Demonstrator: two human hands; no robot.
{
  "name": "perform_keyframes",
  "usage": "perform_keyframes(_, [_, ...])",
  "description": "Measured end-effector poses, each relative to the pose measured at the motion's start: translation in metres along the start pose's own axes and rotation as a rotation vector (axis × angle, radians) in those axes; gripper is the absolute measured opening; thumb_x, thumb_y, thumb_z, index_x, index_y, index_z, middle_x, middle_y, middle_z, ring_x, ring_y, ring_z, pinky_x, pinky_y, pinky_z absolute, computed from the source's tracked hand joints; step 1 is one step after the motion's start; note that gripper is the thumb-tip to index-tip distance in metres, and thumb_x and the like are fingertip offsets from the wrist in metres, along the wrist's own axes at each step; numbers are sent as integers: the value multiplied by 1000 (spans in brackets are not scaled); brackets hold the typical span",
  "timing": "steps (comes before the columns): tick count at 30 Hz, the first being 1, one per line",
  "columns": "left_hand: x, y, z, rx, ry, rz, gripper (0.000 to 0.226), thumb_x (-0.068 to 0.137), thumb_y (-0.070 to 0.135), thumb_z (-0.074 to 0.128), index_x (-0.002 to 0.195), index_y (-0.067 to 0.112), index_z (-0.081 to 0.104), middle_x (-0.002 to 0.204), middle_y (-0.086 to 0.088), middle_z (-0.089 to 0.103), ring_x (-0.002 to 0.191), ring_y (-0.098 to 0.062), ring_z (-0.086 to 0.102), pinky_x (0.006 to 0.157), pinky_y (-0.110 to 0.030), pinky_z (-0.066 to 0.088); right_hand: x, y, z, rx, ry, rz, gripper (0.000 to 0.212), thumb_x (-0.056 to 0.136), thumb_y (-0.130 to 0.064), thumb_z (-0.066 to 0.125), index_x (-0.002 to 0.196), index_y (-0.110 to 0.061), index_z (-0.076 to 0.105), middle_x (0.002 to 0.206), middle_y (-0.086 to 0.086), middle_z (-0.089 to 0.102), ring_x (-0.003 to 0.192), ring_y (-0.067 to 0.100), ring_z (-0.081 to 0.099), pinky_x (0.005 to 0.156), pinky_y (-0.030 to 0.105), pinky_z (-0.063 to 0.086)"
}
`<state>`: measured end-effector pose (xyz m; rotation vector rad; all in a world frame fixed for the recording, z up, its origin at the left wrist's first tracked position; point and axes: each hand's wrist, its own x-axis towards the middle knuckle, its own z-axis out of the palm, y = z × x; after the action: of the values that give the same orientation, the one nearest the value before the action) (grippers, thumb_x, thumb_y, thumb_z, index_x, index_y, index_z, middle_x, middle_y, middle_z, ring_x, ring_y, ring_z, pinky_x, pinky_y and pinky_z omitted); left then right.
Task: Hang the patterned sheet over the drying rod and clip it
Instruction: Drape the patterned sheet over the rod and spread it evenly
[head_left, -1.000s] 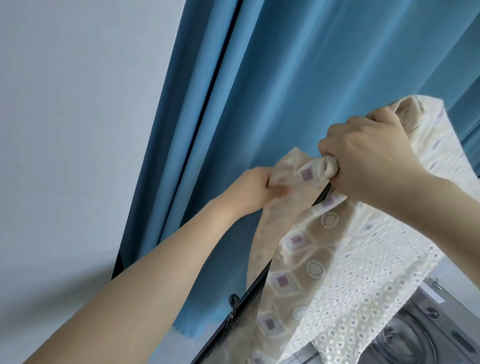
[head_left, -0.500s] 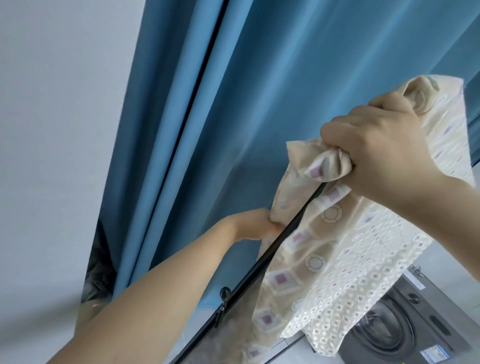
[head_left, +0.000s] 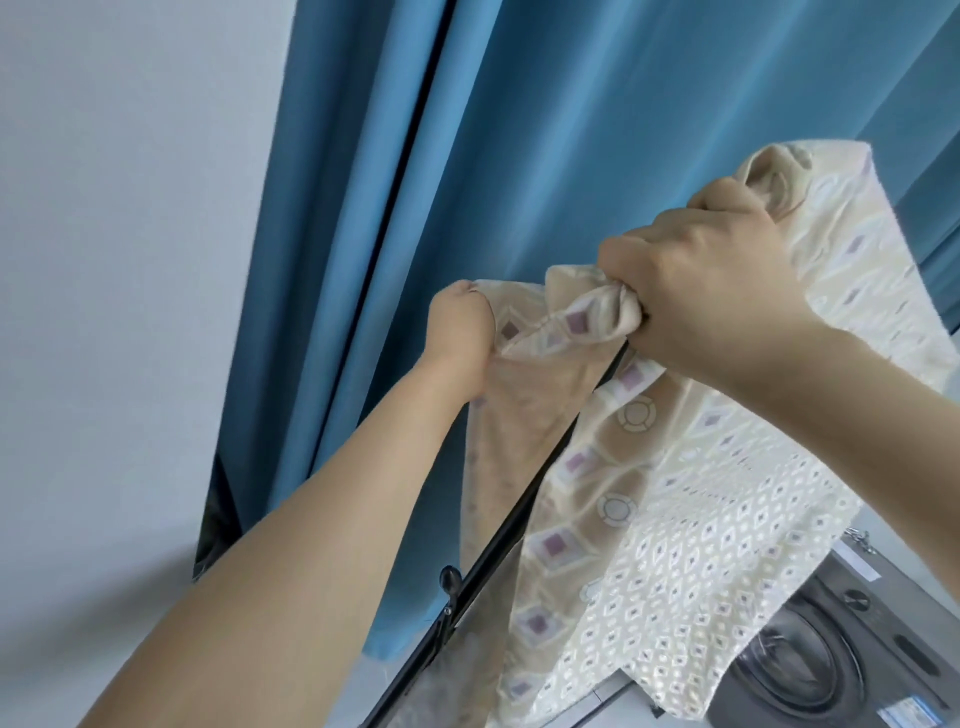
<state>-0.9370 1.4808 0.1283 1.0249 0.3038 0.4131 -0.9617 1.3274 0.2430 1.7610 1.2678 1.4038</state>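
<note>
The patterned sheet (head_left: 675, 499), cream with beige bands, small purple squares and white diamonds, is draped over the black drying rod (head_left: 498, 540), which runs from low on the near left up toward the right. Most of the cloth hangs on the right, near side of the rod, and a thinner, semi-sheer flap falls on the far side.

The right hand (head_left: 711, 291) is up at the rod, its fingers clenched round a bunched fold of the sheet just where the cloth crosses the rod; another wad of fabric pokes out above the thumb. The left hand (head_left: 462, 327) reaches up from the lower left, and its fingers pinch the sheet's upper edge on the far side, a little to the left of the right hand, with the cloth stretched between the two.

Lower on the rod sits a small black knob or bracket (head_left: 449, 582). Behind everything hang blue curtains (head_left: 571, 156), with a pale wall (head_left: 130, 260) to the left. At the lower right, beneath the sheet, stands a dark grey washing machine (head_left: 852, 654) with a round door.
</note>
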Motion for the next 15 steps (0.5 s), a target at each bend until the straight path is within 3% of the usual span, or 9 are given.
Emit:
perform_keyframes(2, [-2, 6, -6, -26, 41, 17, 24, 86, 4, 44, 82, 16, 64, 82, -11, 61, 78, -25, 50, 77, -38, 45, -1, 1, 3, 3, 6, 9, 15, 62, -11, 46, 59, -19, 35, 47, 2, 41, 44, 26, 39, 62, 33, 23])
perform_keyframes(3, [-2, 10, -12, -2, 68, 59, 23, 84, 5, 42, 74, 19, 58, 77, -8, 57, 76, -23, 49, 73, -35, 42, -2, 1, 4, 8, 3, 14, 14, 64, -13, 47, 59, -19, 36, 47, 2, 44, 44, 27, 41, 62, 33, 24])
perform_keyframes(7, [-27, 39, -26, -13, 162, 178, 25, 86, 5, 40, 68, 19, 52, 71, -3, 50, 68, -20, 42, 62, -29, 36, -1, -2, 7, 60, -25, 37, 10, 65, -16, 49, 60, -17, 41, 50, 4, 49, 47, 28, 47, 62, 34, 25])
perform_keyframes(11, [-54, 57, -48, -119, 240, 469, 33, 75, -4, 32, 54, 19, 40, 54, 8, 41, 57, -14, 36, 55, -25, 32, 0, -4, 9, 82, -38, 74, 14, 70, -16, 62, 66, -14, 48, 58, 4, 56, 53, 29, 51, 64, 36, 28])
perform_keyframes(15, [-73, 57, -65, 169, 285, 651, 27, 81, -2, 32, 63, 16, 41, 60, 10, 43, 55, -9, 37, 52, -20, 31, 2, -7, 6, 113, -63, 95, 27, 71, -15, 72, 72, -15, 46, 63, 4, 54, 60, 29, 51, 67, 38, 28])
